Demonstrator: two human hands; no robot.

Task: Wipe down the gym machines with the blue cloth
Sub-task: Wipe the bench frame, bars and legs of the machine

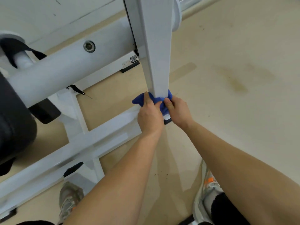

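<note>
A blue cloth (158,100) is wrapped around the bottom of a white upright post (156,62) of the gym machine, where it meets the floor frame. My left hand (150,118) grips the cloth on its left side, thumb up against the post. My right hand (177,110) pinches the cloth on its right side. Both hands touch each other around the post's base. Part of the cloth is hidden under my fingers.
White frame bars (100,135) run diagonally across the beige floor at left. A thick white tube (65,70) and a black pad (14,127) sit at far left. My two shoes (69,202) stand at the bottom. Open stained floor (235,82) lies to the right.
</note>
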